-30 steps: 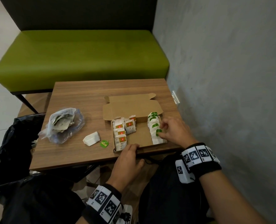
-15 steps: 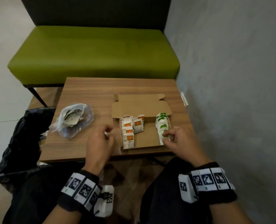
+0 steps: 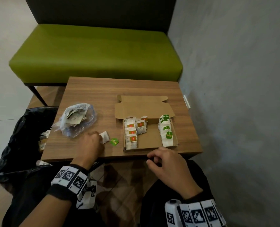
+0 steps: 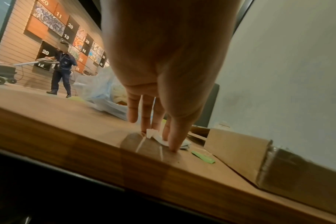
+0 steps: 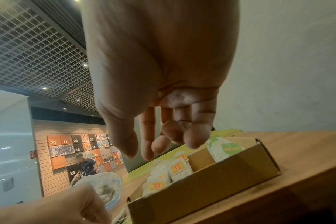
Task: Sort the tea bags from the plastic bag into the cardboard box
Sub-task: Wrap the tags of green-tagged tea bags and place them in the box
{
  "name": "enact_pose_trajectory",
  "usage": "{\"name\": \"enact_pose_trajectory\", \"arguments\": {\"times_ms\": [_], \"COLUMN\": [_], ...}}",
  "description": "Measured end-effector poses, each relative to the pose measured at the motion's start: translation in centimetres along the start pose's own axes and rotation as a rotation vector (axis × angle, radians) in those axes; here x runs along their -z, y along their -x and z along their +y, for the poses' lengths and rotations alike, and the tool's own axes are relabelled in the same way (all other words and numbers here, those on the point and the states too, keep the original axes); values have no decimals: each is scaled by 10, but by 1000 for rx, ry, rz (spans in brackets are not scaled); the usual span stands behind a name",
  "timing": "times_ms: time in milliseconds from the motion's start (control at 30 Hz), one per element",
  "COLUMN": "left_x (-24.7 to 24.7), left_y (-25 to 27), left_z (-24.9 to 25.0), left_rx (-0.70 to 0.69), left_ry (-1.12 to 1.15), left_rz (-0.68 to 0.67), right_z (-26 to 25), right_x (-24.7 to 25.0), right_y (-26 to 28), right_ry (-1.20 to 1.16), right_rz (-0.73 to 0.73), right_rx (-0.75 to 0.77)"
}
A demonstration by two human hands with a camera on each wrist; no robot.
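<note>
The open cardboard box [image 3: 150,149] lies on the wooden table [image 3: 103,89]. Red-tagged tea bags [image 3: 131,133] fill its left side and green-tagged tea bags [image 3: 166,131] its right side. A clear plastic bag [image 3: 77,122] holding more tea bags lies to the left. Between the two lies a loose tea bag [image 3: 105,136] with its green tag [image 3: 114,141] on the wood. My left hand [image 3: 100,136] pinches this bag's left end, its fingers pointing down at the table in the left wrist view [image 4: 159,139]. My right hand [image 3: 150,158] hovers at the table's front edge, loosely curled and empty [image 5: 163,148].
A black rubbish bag [image 3: 21,136] stands off the table's left edge. A green bench [image 3: 95,54] sits behind the table, and a grey wall [image 3: 234,95] runs close along the right. Far off, a person [image 4: 61,68] walks past.
My left hand left the box's front edge and moved left onto the loose tea bag. My right hand drew back from the green-tagged row to the table's front edge.
</note>
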State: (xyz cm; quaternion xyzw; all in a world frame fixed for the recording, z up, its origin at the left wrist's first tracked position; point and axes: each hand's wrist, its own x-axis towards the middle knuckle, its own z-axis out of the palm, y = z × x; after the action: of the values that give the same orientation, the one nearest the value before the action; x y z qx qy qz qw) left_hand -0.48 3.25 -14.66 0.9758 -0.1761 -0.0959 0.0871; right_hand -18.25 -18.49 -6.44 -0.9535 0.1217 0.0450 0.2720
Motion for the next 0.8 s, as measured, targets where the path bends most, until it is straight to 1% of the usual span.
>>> {"name": "enact_pose_trajectory", "arguments": {"times_ms": [100,200,367,433,533,633,733,800], "left_x": [-2,-5,-5,-6,-7,-3,13,28], "left_y": [11,25,44,47,51,54,57,59], "left_z": [-4,-5,-6,-9,-14,-14,-7,4], "left_rx": [-26,-94,-146,-150,-141,-165,-231,-325], "left_ry": [-26,-97,-116,-51,18,-20,20,55], "left_rz": [-14,6,-100,-74,15,39,119,111], "right_z": [-6,-15,-30,-35,-42,-45,-44,-43], "right_x": [-3,-8,-18,-21,-23,-26,-31,-35], "right_y": [3,4,-2,-5,-9,-11,-10,-7], "right_ry": [-24,-38,-57,-69,-86,-94,-98,-129], "right_rz": [-22,-52,-91,-95,-96,-87,-69,-43], "right_rx": [-5,0,1,-3,-5,8,26,48]}}
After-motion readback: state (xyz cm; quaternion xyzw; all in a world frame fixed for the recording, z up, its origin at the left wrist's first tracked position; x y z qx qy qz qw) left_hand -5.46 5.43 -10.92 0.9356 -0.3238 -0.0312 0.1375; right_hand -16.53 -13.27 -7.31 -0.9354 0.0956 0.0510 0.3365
